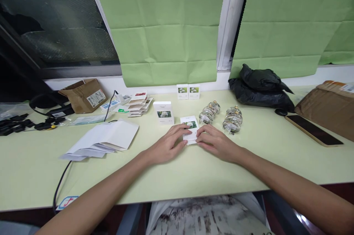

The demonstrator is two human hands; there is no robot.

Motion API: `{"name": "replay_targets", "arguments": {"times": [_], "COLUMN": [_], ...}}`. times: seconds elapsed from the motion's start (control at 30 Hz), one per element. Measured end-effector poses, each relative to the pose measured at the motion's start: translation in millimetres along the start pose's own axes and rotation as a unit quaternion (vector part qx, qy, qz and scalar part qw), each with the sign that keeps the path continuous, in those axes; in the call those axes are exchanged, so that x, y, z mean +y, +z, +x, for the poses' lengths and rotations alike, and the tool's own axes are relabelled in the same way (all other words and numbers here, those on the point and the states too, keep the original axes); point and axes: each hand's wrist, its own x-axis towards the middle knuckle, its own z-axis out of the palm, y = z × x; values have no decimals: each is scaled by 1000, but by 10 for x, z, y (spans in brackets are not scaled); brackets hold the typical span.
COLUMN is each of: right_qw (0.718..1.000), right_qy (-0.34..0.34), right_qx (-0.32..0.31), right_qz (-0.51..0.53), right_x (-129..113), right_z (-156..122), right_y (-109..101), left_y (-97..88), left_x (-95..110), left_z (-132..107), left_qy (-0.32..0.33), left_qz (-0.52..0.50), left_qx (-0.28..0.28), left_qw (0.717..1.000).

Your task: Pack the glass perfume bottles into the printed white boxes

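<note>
A small white box (193,135) with a picture of white flowers lies on the table in front of me. It could also be a flat packet; its thickness is hard to judge. My left hand (166,145) holds its left side, fingers over the printed face and thumb at the lower edge. From the other side, my right hand (218,143) grips the right edge with bent fingers. A matching white box (164,112) stands upright just behind my left hand. Two stacks of clear round containers with gold knobs, a left stack (209,112) and a right stack (232,120), are behind my right hand.
Two little flower-picture boxes (188,92) stand by the wall. Leftward are white paper sheets (102,140), a pile of small packets (139,104), an opened carton (83,96) and a black cable (61,183). Rightward lie a black plastic bag (260,87), a phone (313,130) and a brown parcel (326,107).
</note>
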Motion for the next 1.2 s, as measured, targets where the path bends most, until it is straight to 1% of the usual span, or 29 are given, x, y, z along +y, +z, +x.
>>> {"name": "replay_targets", "arguments": {"times": [0.07, 0.17, 0.43, 0.73, 0.9, 1.07, 1.2], "right_qw": [1000, 999, 998, 999, 999, 999, 1000], "right_qy": [15, 29, 29, 39, 40, 30, 27], "right_qx": [2, 9, 33, 15, 14, 15, 15], "right_qz": [12, 26, 35, 25, 9, -7, -3], "right_x": [-4, -1, 59, 98, 103, 114, 126], "right_z": [3, 8, 2, -1, 10, 18, 14], "right_y": [2, 9, 45, 53, 59, 73, 59], "left_y": [-12, -13, 19, 35, 42, 40, 24], "left_x": [9, 23, 21, -6, -27, -35, -62], "left_z": [-1, 0, 5, 18, 17, 19, 10], "left_qy": [3, 5, 9, 17, 12, 12, 9], "left_qz": [0, 6, 3, -4, 4, 5, -2], "left_qx": [-8, -5, 15, 28, 20, 23, 16], "left_qw": [1000, 1000, 1000, 999, 1000, 1000, 1000]}}
